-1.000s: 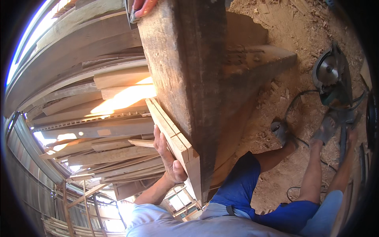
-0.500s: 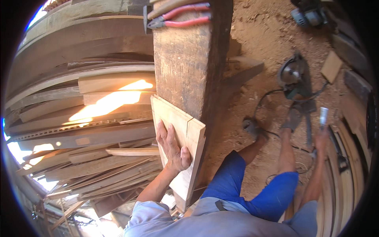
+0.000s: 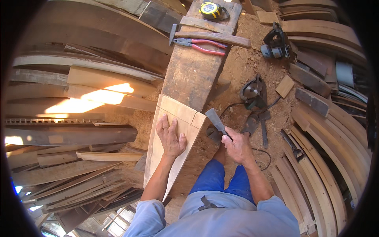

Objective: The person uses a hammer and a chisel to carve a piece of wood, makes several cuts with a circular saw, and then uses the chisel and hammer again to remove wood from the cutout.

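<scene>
My left hand [image 3: 171, 136] lies with spread fingers on a pale wooden board [image 3: 158, 168]. The board rests on the near end of a thick, worn beam [image 3: 188, 75], and thin lines cross its far end. My right hand [image 3: 238, 147] is closed round the dark handle of a chisel [image 3: 215, 119]. Its broad grey blade points up and to the left, just off the board's right corner. Farther along the beam lie pliers [image 3: 203, 44] with red handles, a hammer [image 3: 215, 37] with a wooden handle, a wood strip [image 3: 206, 25] and a yellow-black tape measure [image 3: 211, 10].
On the sawdust-covered ground to the right are a circular saw [image 3: 252, 93] with a cable, another power tool [image 3: 274, 45] and a small wood block [image 3: 284, 86]. Stacked planks [image 3: 98, 158] fill the left side. More long boards [image 3: 323, 173] lie at the right.
My right hand has come up from low on the right to beside the board, bringing the chisel with it. My left hand stays on the board. The view has shifted, showing more of the beam's far end.
</scene>
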Demonstrator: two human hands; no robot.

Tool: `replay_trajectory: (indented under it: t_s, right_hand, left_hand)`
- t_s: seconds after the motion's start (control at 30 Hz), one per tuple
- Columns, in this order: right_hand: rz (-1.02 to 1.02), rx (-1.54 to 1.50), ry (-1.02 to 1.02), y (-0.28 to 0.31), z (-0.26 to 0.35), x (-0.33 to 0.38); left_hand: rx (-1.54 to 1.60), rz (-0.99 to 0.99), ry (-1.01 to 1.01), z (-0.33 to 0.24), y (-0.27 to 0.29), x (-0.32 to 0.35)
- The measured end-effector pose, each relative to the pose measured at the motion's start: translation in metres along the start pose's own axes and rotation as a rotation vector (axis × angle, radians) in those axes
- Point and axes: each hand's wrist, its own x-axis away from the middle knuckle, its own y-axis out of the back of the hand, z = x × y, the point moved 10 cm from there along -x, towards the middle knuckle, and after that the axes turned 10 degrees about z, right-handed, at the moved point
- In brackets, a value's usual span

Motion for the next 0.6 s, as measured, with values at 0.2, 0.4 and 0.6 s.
replay_trajectory:
  t_s: [0.2, 0.4, 0.6]
  right_hand:
    - [-0.006, 0.023, -0.005, -0.011, -0.016, -0.005]
    - [-0.027, 0.176, 0.041, -0.005, -0.018, 0.000]
    - [0.022, 0.220, 0.014, 0.000, -0.012, -0.001]
  left_hand:
    - [0.043, -0.013, 0.003, 0.002, 0.002, 0.000]
    - [0.060, -0.038, 0.021, 0.004, 0.005, 0.000]
    - [0.074, -0.048, 0.032, 0.004, 0.007, -0.001]
